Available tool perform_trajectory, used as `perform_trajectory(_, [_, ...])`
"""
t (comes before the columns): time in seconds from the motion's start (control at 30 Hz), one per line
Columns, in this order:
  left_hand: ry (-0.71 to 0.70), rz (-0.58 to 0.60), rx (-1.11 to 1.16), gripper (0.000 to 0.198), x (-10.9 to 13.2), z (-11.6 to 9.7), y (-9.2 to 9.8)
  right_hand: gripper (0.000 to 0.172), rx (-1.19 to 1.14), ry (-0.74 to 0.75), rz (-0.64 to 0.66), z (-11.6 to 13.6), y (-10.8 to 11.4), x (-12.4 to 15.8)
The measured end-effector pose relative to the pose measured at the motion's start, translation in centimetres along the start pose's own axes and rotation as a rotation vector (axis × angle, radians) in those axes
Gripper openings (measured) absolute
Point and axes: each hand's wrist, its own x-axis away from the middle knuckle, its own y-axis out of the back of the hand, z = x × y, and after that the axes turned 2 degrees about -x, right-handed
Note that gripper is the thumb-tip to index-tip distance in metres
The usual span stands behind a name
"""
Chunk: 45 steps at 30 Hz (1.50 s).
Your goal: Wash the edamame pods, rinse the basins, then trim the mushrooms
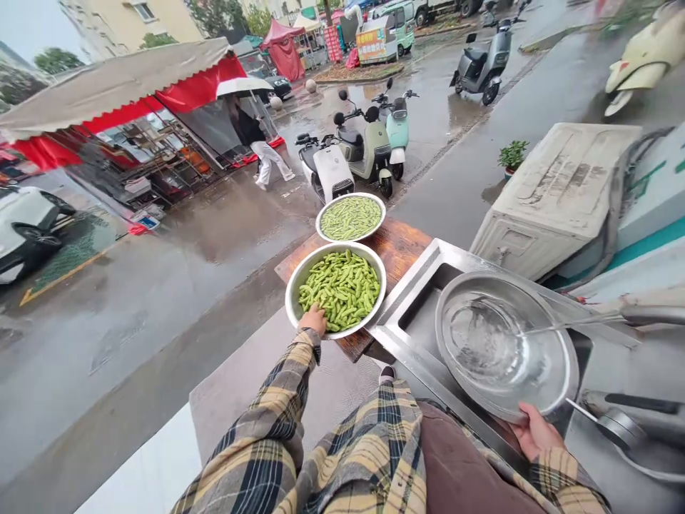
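Observation:
My left hand [313, 319] grips the near rim of a steel bowl [295, 285] heaped with green edamame pods [340, 288], which rests on a wooden board [399, 246]. A second bowl of pods [350, 217] sits just beyond it on the same board. My right hand [535, 431] holds the near rim of a large empty steel basin [506, 343], wet inside, tilted over a steel sink [422, 300]. Both arms wear plaid sleeves.
A ladle handle [642, 314] crosses above the basin at right, and another utensil [615, 425] lies lower right. An air-conditioner unit [556, 193] stands beyond the sink. Wet street below with parked scooters [350, 153], a red awning stall [123, 93] and a person with an umbrella [251, 132].

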Motion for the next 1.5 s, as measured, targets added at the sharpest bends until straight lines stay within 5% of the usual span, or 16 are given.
perform_trajectory(0.07, [-0.002,-0.023,-0.034,0.039,0.2,-0.6,-0.2,0.021,-0.031,-0.005,-0.015,-0.1,-0.6,0.4])
perform_trajectory(0.13, [-0.044,-0.176,-0.030,0.042,0.2,-1.6,-0.5,0.017,-0.072,0.001,-0.014,-0.2,-1.0,0.1])
perform_trajectory(0.3, [-0.251,-0.388,0.351,0.045,2.1,-6.7,-1.1,0.017,-0.127,0.008,-0.008,-0.1,-1.1,-1.0])
perform_trajectory(0.5, [-0.282,0.015,0.923,0.054,7.4,-16.4,-4.5,0.016,-0.140,-0.013,0.064,0.2,-0.7,-0.6])
perform_trajectory(0.63, [-0.185,0.229,1.017,0.065,9.1,-22.1,-6.8,0.015,-0.150,-0.002,0.118,0.3,-0.5,-0.6])
perform_trajectory(0.83, [-0.130,0.447,1.137,0.064,9.9,-28.2,-7.2,0.016,-0.151,0.017,0.179,0.4,-0.2,-0.5])
perform_trajectory(1.03, [0.065,0.505,1.190,0.053,10.7,-31.1,-7.9,0.021,-0.127,0.022,0.191,0.3,0.3,-0.1])
perform_trajectory(1.23, [0.218,0.417,1.265,0.049,11.2,-32.0,-8.7,0.023,-0.054,0.021,0.228,0.4,1.2,0.7])
perform_trajectory(1.5, [0.225,0.345,1.272,0.046,11.4,-32.0,-7.7,0.027,-0.080,0.077,0.199,1.1,0.5,1.1])
